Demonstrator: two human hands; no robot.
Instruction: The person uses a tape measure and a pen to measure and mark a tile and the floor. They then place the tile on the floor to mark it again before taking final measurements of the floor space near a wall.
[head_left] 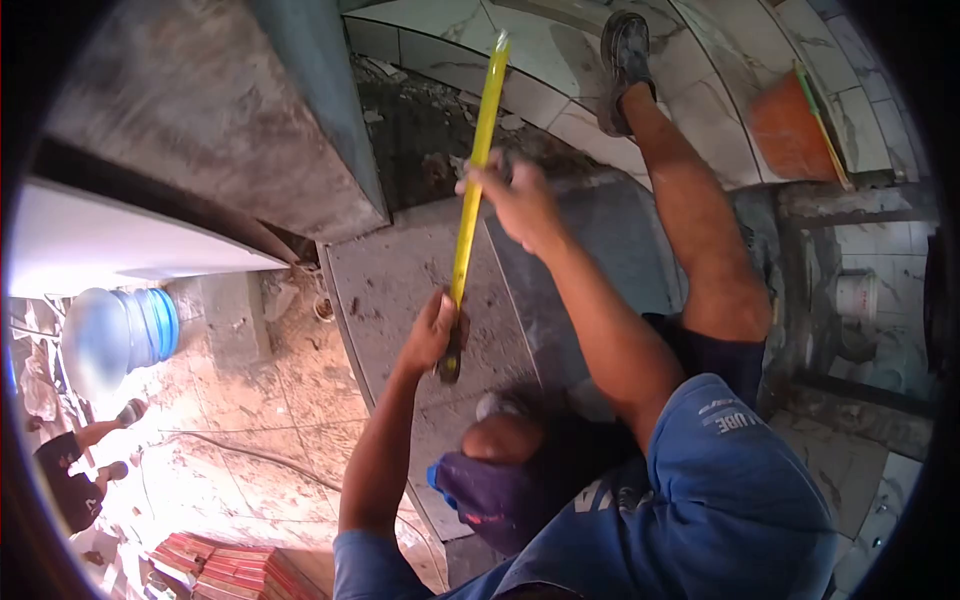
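A tape measure (468,232) is drawn out, its yellow blade slanting up and away over the grey slabs. My left hand (430,335) is closed around the tape's dark case at the near end. Farther along, my right hand (522,205) has its thumb and fingers pinched at the blade, slightly blurred. The blade's free end reaches past the right hand over a rough, broken strip (415,130) beside white marbled tiles. Grey slabs (390,275) lie beneath both hands.
An orange bucket (792,125) stands at the upper right. A large blue water bottle (125,335) lies left, near another person (70,465) at the lower-left edge. Red boxes (220,570) are stacked below. A cable (250,452) crosses the dusty floor. A concrete block wall (200,110) rises upper left.
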